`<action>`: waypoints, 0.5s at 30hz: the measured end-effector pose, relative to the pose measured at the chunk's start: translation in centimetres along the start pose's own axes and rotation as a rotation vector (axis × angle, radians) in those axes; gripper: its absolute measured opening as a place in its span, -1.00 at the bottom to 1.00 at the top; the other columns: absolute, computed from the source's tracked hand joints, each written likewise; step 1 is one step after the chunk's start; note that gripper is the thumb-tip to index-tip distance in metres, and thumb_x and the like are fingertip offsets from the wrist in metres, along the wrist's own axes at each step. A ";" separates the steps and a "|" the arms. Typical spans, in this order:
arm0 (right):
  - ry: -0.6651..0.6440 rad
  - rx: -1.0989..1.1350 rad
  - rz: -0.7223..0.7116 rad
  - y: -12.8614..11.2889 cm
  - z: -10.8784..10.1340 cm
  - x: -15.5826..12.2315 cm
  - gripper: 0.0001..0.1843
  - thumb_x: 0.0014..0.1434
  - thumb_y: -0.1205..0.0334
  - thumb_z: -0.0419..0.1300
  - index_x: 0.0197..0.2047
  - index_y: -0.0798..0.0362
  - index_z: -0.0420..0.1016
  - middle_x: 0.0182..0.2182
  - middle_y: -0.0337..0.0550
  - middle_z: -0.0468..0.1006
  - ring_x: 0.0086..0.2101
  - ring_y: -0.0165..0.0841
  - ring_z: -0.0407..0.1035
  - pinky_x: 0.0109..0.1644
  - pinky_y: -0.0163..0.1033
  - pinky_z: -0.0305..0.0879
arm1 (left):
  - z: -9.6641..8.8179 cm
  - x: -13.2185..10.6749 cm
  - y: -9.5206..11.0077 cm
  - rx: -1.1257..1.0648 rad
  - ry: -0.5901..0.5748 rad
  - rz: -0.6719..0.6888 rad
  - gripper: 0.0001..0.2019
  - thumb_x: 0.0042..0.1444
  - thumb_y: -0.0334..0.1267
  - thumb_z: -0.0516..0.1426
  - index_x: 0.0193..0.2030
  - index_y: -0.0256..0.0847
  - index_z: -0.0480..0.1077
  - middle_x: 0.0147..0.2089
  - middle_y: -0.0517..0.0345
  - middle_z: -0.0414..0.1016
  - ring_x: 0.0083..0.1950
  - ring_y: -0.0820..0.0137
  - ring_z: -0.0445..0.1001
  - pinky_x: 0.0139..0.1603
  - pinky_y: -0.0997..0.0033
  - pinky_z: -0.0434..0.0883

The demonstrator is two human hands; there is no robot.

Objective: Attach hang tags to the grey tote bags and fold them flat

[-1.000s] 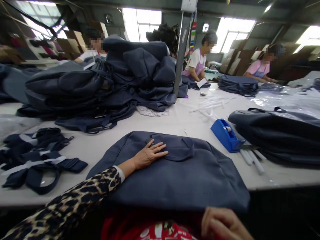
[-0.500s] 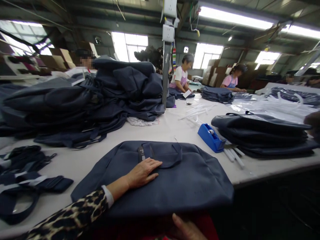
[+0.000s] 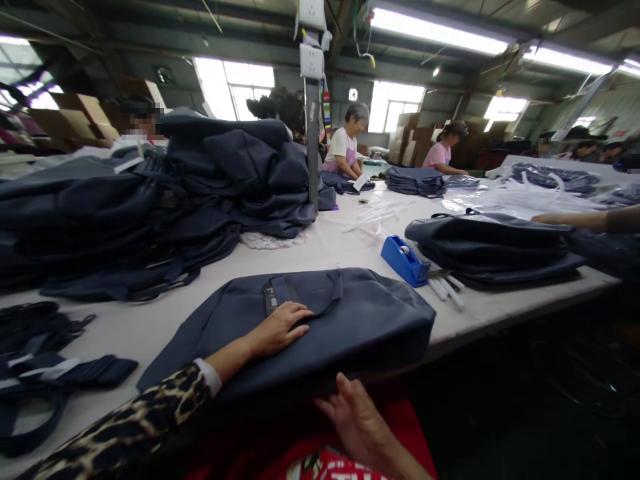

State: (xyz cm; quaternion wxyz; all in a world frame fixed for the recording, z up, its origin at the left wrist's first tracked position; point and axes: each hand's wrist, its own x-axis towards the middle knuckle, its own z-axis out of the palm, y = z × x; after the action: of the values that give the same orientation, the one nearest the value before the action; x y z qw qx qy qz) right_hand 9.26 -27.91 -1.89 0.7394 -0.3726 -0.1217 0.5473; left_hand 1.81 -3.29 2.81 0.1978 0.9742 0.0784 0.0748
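A flat dark navy bag (image 3: 360, 320) lies on the white table (image 3: 165, 313) in front of me, hanging over the near edge. My left hand (image 3: 277, 328) rests flat on top of it, fingers stretched, beside the handle and a small label (image 3: 270, 299). My right hand (image 3: 357, 417) is below the table edge, its thumb up against the bag's overhanging edge and its fingers curled under; what they hold is hidden.
A tall heap of navy bags (image 3: 165, 193) fills the left and middle. A blue tape dispenser (image 3: 404, 261) and white sticks (image 3: 445, 290) lie by a bag stack (image 3: 493, 247). Loose straps (image 3: 40, 367) lie at left. People work at the far end; another person's arm (image 3: 580, 219) reaches in at right.
The view has swung up and to the right. My right hand has risen to the bag's near edge. My left hand stays flat on the bag. Another person's arm has come in at right.
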 end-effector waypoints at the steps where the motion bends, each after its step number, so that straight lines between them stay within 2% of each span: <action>1: 0.012 0.038 0.019 0.2 0.8 0.5 -0.47 0.01 -0.21 0.36 -0.05 -0.07 0.49 0.09 -0.15 0.53 0.14 -0.16 0.35 0.21 0.04 0.24 | 0.1 0.2 0.2 -0.006 -0.015 -0.004 -0.60 0.35 -0.09 -0.01 0.24 -0.14 0.35 0.22 -0.05 0.40 0.26 0.18 0.34 0.41 -0.04 0.13; 5: 0.080 0.123 0.102 1.0 3.4 3.0 -0.35 -0.03 -0.25 0.33 0.05 -0.07 0.47 0.03 -0.14 0.57 0.09 -0.11 0.40 0.14 0.07 0.33 | 1.2 0.4 0.8 -0.015 -0.043 -0.038 -0.55 0.38 -0.06 -0.05 0.30 -0.15 0.29 0.29 -0.06 0.36 0.35 0.20 0.27 0.47 -0.12 -0.05; 7: 0.188 0.192 0.044 1.2 4.2 4.4 -0.42 -0.13 -0.14 0.40 -0.05 -0.07 0.53 -0.05 -0.19 0.62 0.07 -0.11 0.41 0.14 0.03 0.35 | 1.7 0.4 0.8 -0.013 -0.037 -0.057 -0.54 0.38 -0.06 -0.07 0.30 -0.18 0.30 0.32 -0.06 0.34 0.37 0.20 0.25 0.47 -0.12 -0.07; 10: 0.326 0.259 -0.049 0.7 4.8 6.2 -0.61 -0.31 0.10 0.47 -0.32 -0.05 0.59 -0.25 -0.22 0.67 -0.01 -0.10 0.47 0.10 -0.05 0.39 | 1.8 0.7 0.6 -0.018 -0.009 -0.078 -0.52 0.37 -0.02 -0.08 0.29 -0.19 0.32 0.32 -0.06 0.34 0.37 0.18 0.25 0.48 -0.10 -0.04; 13: 0.321 0.218 -0.094 -1.4 5.4 7.4 -0.71 -0.32 0.17 0.45 -0.43 0.00 0.59 -0.38 -0.21 0.66 -0.15 -0.11 0.52 0.00 -0.06 0.44 | 0.5 1.7 0.9 -0.031 0.053 -0.093 -0.47 0.34 0.05 -0.08 0.28 -0.19 0.34 0.31 -0.04 0.37 0.37 0.13 0.27 0.44 -0.05 0.10; 15: 0.299 0.188 -0.145 -3.7 6.2 7.7 -0.74 -0.29 0.19 0.44 -0.44 0.04 0.59 -0.40 -0.20 0.66 -0.19 -0.15 0.53 -0.02 -0.10 0.45 | -1.2 2.9 1.7 -0.046 0.130 -0.101 -0.44 0.32 0.11 -0.07 0.26 -0.19 0.36 0.28 -0.04 0.40 0.33 0.11 0.32 0.39 0.01 0.21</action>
State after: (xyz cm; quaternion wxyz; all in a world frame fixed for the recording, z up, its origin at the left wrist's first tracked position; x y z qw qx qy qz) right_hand 11.14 -18.82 3.17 0.8183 -0.3695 0.0147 0.4401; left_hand 4.59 -3.88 4.96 0.2182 0.9574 0.1382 0.1294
